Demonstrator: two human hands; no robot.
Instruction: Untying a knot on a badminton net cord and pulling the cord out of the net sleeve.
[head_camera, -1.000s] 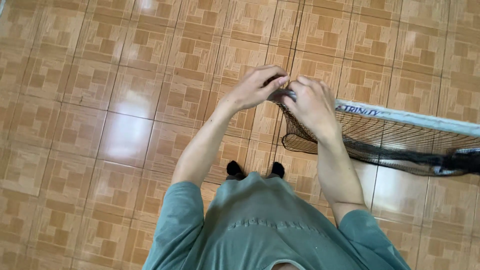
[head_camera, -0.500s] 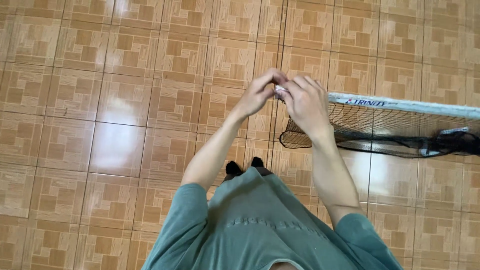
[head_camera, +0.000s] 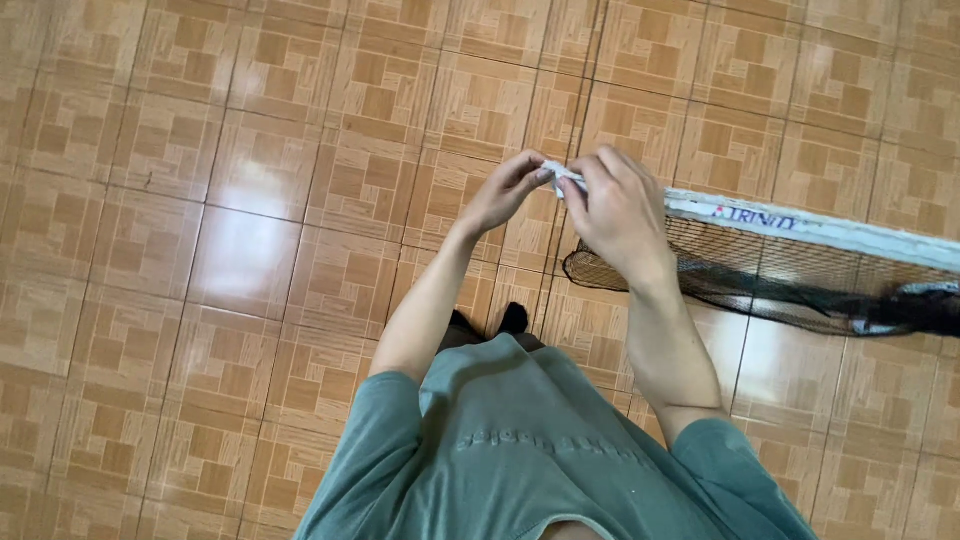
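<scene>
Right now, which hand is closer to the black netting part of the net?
Right. The right hand grips the net's white band directly above the black netting, almost touching it. The left hand pinches the band's very end, out to the side, farther from the mesh.

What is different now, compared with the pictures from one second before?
Little changed. Both hands, left hand and right hand, keep pinching the end of the net's white band; the dark net still hangs below it, above the tiled floor.
</scene>
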